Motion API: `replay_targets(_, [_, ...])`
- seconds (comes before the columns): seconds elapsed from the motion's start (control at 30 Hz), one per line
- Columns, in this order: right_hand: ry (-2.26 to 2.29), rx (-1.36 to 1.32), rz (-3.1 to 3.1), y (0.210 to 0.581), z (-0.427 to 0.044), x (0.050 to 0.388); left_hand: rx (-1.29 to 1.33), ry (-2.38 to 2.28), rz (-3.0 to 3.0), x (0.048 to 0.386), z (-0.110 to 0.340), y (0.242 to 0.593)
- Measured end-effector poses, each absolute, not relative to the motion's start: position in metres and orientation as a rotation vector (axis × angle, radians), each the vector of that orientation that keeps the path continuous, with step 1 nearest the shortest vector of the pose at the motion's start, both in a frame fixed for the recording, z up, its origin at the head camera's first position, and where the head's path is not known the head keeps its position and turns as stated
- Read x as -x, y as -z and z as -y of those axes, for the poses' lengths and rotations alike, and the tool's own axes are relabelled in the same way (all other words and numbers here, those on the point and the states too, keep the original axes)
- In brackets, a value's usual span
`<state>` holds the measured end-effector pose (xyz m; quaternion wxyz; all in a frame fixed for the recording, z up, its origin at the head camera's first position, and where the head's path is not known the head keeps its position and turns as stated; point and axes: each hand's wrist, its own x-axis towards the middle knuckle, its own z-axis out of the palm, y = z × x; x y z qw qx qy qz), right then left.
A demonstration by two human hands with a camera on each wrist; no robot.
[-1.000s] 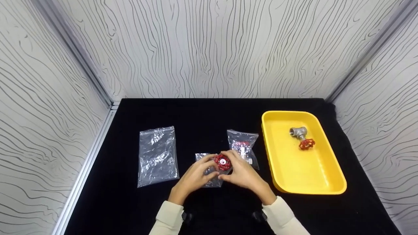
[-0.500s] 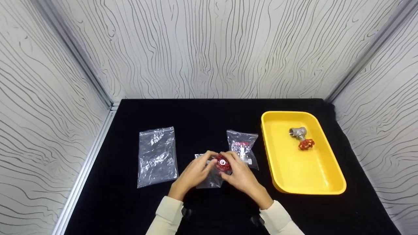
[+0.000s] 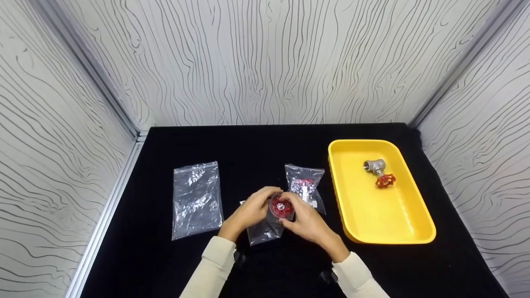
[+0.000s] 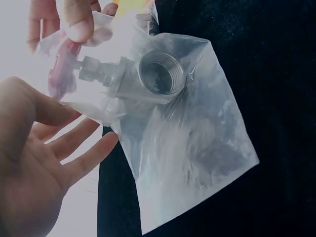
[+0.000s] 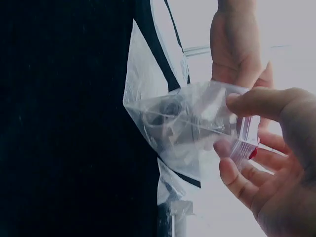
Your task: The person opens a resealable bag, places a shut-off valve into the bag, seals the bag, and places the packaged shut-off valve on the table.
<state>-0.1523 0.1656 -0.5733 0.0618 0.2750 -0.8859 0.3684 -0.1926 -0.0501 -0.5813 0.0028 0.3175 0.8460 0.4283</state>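
Note:
Before me, a globe valve (image 4: 118,74) with a red handwheel (image 3: 282,207) stands inside a clear zip bag (image 3: 265,231), its handwheel at the bag's mouth. My right hand (image 3: 307,219) holds the bag's rim around the handwheel, thumb (image 5: 237,102) on the near side. On the opposite side, my left hand (image 3: 251,210) grips the rim with bent fingers; part of this grip is hidden. In the left wrist view, the threaded metal opening shows through the plastic, and the bag's lower part (image 4: 197,148) hangs slack.
To the right, a yellow tray (image 3: 343,207) holds another valve (image 3: 379,174) with a red handwheel. A bagged valve (image 3: 305,188) lies just beyond my right hand. Left of my hands, a flat clear bag (image 3: 196,200) lies on the black cloth (image 3: 240,153).
The bag's plastic has come up around the red handwheel, which was bare between my hands. My left fingers have shifted to the bag's rim, and the bag's lower end has turned slightly.

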Motion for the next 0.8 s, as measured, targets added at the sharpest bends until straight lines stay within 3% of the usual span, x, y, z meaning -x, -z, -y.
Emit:
replay_targets(0.4, [-1.201,-1.072,2.6,0.574,-0.176,0.161,-0.944,-1.404,-2.603,0.194,0.065,0.583])
replay_targets(0.8, [-1.266,-1.135,2.505,0.576,-0.171,0.166,-0.904,-1.448,-2.594,0.19,0.086,0.582])
